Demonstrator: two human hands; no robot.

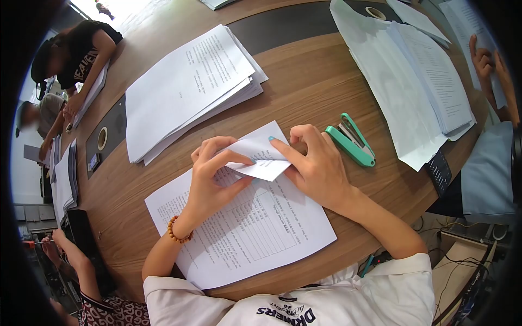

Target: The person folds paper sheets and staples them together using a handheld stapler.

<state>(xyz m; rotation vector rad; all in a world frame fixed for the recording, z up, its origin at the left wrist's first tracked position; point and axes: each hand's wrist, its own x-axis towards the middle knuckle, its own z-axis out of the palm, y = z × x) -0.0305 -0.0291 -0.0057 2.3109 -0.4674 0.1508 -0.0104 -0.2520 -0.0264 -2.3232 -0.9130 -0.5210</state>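
Observation:
Between my two hands is a folded sheet of paper (261,169), its printed side partly showing. My left hand (209,171), with a beaded bracelet at the wrist, pinches the sheet's left side between fingers and thumb. On the other side, my right hand (318,165) grips it with the index finger pressed along the top and the thumb below. Beneath both hands lies a large printed sheet (239,233) with a table on it. A green stapler (352,141) rests just right of my right hand, its top arm raised.
A thick stack of printed papers (190,87) lies ahead. White sheets and a printed bundle (429,76) are at the right, near a black calculator (439,171). Tape rolls (103,138) sit on the dark strip. Other people sit at the left and right.

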